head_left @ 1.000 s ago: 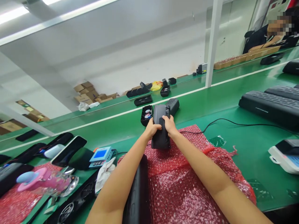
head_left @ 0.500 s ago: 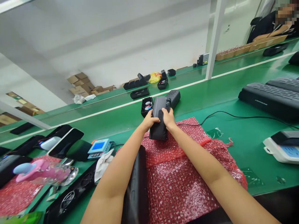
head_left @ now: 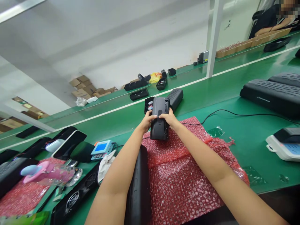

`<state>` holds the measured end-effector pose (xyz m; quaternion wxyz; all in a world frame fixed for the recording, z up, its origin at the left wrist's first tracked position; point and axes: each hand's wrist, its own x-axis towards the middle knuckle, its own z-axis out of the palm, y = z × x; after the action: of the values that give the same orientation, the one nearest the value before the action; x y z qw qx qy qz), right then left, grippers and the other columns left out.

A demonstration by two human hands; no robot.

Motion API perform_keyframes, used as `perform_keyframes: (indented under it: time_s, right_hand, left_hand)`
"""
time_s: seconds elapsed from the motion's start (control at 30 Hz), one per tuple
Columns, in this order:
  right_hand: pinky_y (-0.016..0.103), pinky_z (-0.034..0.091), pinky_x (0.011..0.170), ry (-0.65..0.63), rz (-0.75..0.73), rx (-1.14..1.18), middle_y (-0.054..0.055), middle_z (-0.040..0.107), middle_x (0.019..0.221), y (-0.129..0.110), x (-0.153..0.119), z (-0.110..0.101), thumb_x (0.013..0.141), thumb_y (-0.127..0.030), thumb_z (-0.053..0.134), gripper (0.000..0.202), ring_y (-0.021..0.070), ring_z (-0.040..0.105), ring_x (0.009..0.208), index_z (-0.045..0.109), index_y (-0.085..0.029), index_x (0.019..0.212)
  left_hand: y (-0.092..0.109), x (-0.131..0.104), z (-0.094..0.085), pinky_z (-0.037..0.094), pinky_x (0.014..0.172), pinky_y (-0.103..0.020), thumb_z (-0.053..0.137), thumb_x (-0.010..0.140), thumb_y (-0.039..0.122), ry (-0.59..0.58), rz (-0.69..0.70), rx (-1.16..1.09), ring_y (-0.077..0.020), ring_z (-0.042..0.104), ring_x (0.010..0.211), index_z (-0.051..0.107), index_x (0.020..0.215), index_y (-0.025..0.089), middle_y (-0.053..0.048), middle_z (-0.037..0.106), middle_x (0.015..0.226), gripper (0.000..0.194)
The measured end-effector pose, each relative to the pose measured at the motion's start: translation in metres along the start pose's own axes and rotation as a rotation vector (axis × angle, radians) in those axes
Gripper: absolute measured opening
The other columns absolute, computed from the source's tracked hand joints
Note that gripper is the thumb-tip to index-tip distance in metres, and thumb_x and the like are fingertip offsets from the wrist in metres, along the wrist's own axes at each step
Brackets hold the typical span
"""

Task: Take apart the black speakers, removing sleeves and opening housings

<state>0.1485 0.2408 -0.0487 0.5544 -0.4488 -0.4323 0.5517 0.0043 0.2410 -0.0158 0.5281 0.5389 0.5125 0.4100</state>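
Note:
My left hand (head_left: 146, 122) grips the left side of a black speaker casing (head_left: 159, 129), its thumb lying on the front face. From the right side, my right hand (head_left: 171, 119) holds the same casing, its thumb also on the front near the other thumb. The fingers behind the casing are hidden. Red bubble wrap (head_left: 182, 178) lies beneath and in front of it. Just behind are an open black box part (head_left: 147, 104) with coloured bits inside and a perforated black speaker shell (head_left: 176, 96). Another long black casing (head_left: 138, 190) lies beside my left forearm.
A blue-screened device (head_left: 102, 148), a pink-topped bottle (head_left: 51, 175) and a phone (head_left: 70, 142) are at left. Large black speakers (head_left: 267, 95), a thin cable (head_left: 225, 110) and a white power strip (head_left: 278, 148) occupy the right. Across the bench sits another person (head_left: 267, 25).
The casing has turned a little more upright. My right thumb has come down and inward across its front, closer to my left thumb. The view has shifted slightly.

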Motion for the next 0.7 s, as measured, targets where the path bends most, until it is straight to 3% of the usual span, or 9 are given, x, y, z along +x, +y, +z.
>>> perform_keyframes:
  time_s: [0.07,0.23,0.37,0.47,0.57,0.63,0.7]
  right_hand:
    - [0.039,0.057,0.085,-0.034,0.059,0.0,0.007,0.061,0.12,-0.007,-0.003,-0.004,0.06,-0.022,0.069,0.086,0.0233,0.064,0.099,0.029,-0.024,0.136]
    - [0.049,0.056,0.08,-0.106,0.169,-0.079,0.013,0.059,0.125,-0.023,-0.018,-0.015,0.06,-0.023,0.074,0.092,0.0276,0.065,0.096,0.025,-0.025,0.138]
    - [0.042,0.055,0.079,-0.137,0.185,-0.13,0.011,0.056,0.132,-0.03,-0.044,-0.039,0.067,-0.031,0.076,0.093,0.0259,0.063,0.107,0.018,-0.03,0.14]
    - [0.036,0.054,0.074,-0.164,0.258,-0.172,0.009,0.061,0.126,-0.029,-0.075,-0.066,0.076,-0.035,0.07,0.066,0.0233,0.066,0.1,0.034,-0.027,0.131]
    - [0.032,0.052,0.066,-0.235,0.41,-0.201,0.012,0.07,0.097,-0.02,-0.112,-0.091,0.085,-0.038,0.057,0.032,0.0216,0.07,0.077,0.049,-0.019,0.11]
    - [0.032,0.052,0.063,-0.274,0.512,-0.22,0.012,0.071,0.084,-0.013,-0.134,-0.105,0.087,-0.041,0.054,0.027,0.0215,0.07,0.069,0.05,-0.017,0.098]
    - [0.031,0.052,0.066,-0.328,0.533,-0.305,0.011,0.071,0.083,-0.008,-0.154,-0.115,0.084,-0.039,0.058,0.025,0.0201,0.07,0.07,0.053,-0.016,0.093]
  left_hand:
    - [-0.003,0.002,0.001,0.049,0.061,-0.028,0.073,0.058,0.046,0.022,-0.009,-0.043,-0.014,0.059,0.066,0.041,0.128,0.024,-0.004,0.065,0.098,0.081]
    - [0.0,-0.001,0.008,0.053,0.064,-0.035,0.072,0.062,0.052,-0.048,-0.067,-0.056,-0.0183,0.06,0.06,0.057,0.111,0.012,-0.011,0.069,0.082,0.065]
    - [0.015,-0.011,0.022,0.054,0.076,-0.038,0.082,0.054,0.042,-0.078,-0.013,-0.003,-0.0237,0.066,0.079,0.056,0.122,0.015,-0.012,0.069,0.103,0.078]
    - [0.027,-0.022,0.042,0.048,0.093,-0.043,0.092,0.039,0.036,-0.073,0.069,0.217,-0.0338,0.063,0.104,0.052,0.135,0.018,-0.014,0.065,0.12,0.106]
    - [0.032,-0.035,0.063,0.041,0.103,-0.047,0.093,0.038,0.043,-0.178,0.203,0.635,-0.0407,0.055,0.12,0.053,0.139,0.022,-0.015,0.061,0.131,0.111]
    - [0.032,-0.044,0.077,0.041,0.101,-0.047,0.092,0.037,0.045,-0.266,0.267,0.78,-0.0427,0.056,0.118,0.057,0.137,0.024,-0.014,0.064,0.128,0.108]
    - [0.03,-0.05,0.088,0.044,0.095,-0.045,0.093,0.029,0.042,-0.308,0.304,0.789,-0.0427,0.061,0.108,0.064,0.129,0.026,-0.012,0.07,0.113,0.105]
